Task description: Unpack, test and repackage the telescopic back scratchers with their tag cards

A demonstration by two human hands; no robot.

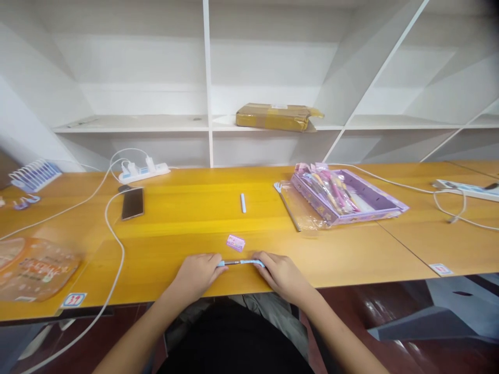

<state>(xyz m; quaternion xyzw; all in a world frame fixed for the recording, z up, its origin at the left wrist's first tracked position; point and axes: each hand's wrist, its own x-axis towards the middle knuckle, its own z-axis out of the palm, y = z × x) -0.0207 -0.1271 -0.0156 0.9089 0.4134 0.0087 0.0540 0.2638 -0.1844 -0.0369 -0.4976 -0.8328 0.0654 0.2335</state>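
Near the front edge of the table, my left hand is closed on one end of a small light-blue back scratcher with a short metal shaft. My right hand is closed around its curved blue head, so part of that end is hidden. The scratcher lies sideways between both hands. Just beyond it is a small pink and purple card. Farther back lies a light-blue tube. Off to the right, a metal rod with a claw-shaped end rests by clear plastic wrapping.
A purple box holds several wrapped items at the right. Leftward are a phone, a power strip, a loose white cable and an orange translucent bag. On the shelf sits a taped cardboard box.
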